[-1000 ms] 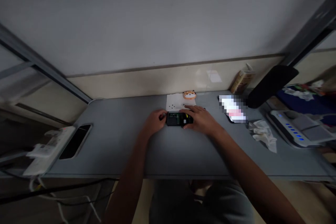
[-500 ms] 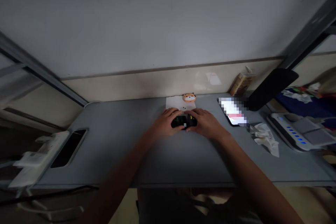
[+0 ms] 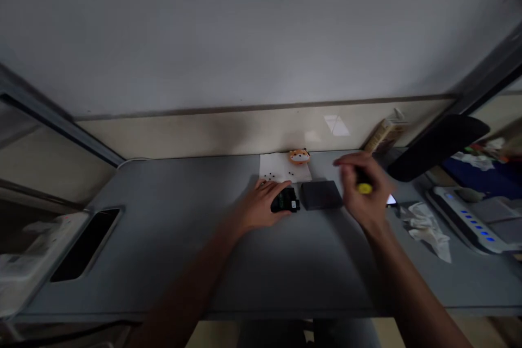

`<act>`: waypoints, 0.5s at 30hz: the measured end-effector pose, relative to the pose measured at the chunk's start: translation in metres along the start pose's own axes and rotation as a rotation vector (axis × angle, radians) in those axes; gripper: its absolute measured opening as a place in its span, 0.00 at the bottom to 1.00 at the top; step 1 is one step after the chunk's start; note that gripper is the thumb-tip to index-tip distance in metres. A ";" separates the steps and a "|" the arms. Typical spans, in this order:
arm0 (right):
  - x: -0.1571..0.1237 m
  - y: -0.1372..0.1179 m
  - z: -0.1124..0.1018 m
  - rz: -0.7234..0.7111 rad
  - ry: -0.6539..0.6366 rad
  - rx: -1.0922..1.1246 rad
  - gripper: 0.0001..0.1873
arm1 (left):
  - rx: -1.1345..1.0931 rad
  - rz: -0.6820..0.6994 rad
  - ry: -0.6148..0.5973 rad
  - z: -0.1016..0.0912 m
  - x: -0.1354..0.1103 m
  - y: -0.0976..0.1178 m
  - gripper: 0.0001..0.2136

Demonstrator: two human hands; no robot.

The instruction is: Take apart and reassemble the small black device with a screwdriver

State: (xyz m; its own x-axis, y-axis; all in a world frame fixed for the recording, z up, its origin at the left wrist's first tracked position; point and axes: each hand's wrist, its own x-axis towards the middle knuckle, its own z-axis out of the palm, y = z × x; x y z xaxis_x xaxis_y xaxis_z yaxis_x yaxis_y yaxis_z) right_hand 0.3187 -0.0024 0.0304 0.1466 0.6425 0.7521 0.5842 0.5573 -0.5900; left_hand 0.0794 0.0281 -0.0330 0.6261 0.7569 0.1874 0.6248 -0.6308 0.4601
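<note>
Moved away from the rest, the right hand (image 3: 362, 187) curls its fingers around a small yellow-and-black tool (image 3: 364, 188) above the gray surface (image 3: 163, 261), while the left hand (image 3: 261, 206), fingers open, touches a small black circuit-board case (image 3: 285, 200), its dark cover (image 3: 321, 194) lying separate just beside it.

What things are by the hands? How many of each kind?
Hands: 2, left hand and right hand
Tool: 1
Device: 1
Panel: 1
Paper: 1
Toy: 1
Total: 7
Tiny black dots on the paper are too small to count.
</note>
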 end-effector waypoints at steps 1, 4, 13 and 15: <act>0.007 -0.004 0.001 0.033 0.161 0.061 0.17 | -0.004 -0.002 -0.003 0.000 0.000 0.001 0.32; 0.021 -0.007 0.011 0.158 0.254 0.211 0.29 | -0.012 -0.027 -0.015 0.000 -0.001 0.003 0.31; -0.008 0.027 0.033 0.523 0.048 0.094 0.35 | -0.043 -0.080 0.003 0.005 -0.001 0.002 0.30; -0.009 0.027 0.035 0.516 0.010 0.090 0.34 | -0.045 -0.114 0.006 0.003 -0.001 0.004 0.32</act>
State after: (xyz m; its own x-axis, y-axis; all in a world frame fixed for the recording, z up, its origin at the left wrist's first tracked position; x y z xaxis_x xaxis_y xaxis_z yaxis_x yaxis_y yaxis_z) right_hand 0.3052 0.0248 -0.0024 0.4053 0.8404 0.3597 0.3633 0.2129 -0.9070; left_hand 0.0826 0.0245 -0.0343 0.5495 0.8243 0.1366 0.6700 -0.5324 0.5173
